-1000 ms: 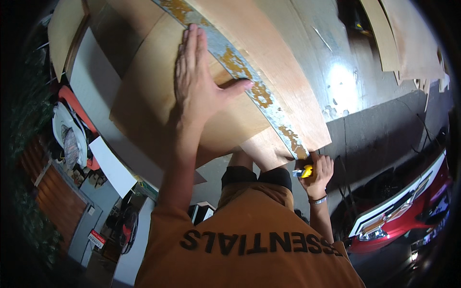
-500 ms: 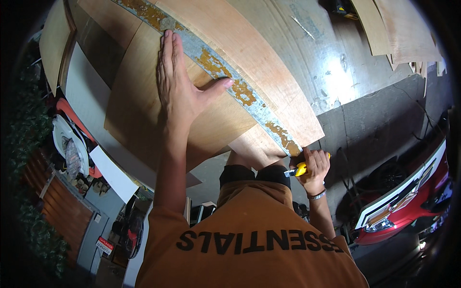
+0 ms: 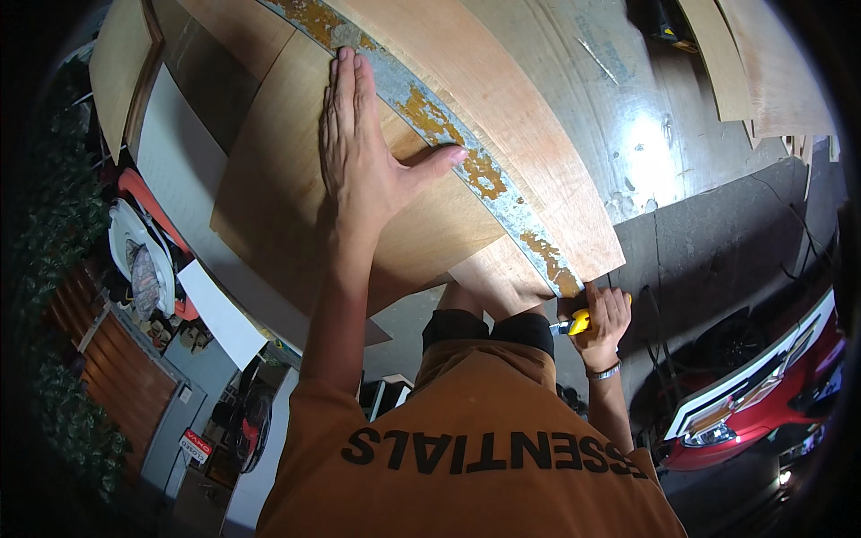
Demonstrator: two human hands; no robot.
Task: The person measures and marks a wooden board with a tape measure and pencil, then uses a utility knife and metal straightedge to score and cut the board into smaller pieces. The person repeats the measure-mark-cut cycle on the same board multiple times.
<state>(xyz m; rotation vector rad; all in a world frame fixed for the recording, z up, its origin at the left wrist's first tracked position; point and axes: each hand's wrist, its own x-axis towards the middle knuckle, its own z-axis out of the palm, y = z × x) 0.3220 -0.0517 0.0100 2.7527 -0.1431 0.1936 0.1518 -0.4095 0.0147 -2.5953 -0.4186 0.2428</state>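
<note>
My left hand [image 3: 366, 175] lies flat with its fingers stretched out on a plywood sheet [image 3: 278, 152]. Its fingertips and thumb tip rest on a long, worn metal strip [image 3: 518, 215], grey with flaking brown patches. This strip runs diagonally across the plywood, leaving a paler plywood band [image 3: 538, 134] on its far side. By the strip's near end, my right hand [image 3: 608, 325] is wrapped round a yellow utility knife [image 3: 580, 321]. The knife's front end points left, toward my shorts. My right fingers hide part of its handle.
More plywood pieces [image 3: 771, 67] lie at the far right of the large worktop [image 3: 583, 99]. A white board [image 3: 184, 134] and a red-and-white object [image 3: 143, 242] are to the left. On the right stands a red car [image 3: 762, 421] with a white panel beside it.
The whole view has shifted, so the scene sits slightly farther right. Both hands keep about the same places along the strip, and the grip on the utility knife looks unchanged.
</note>
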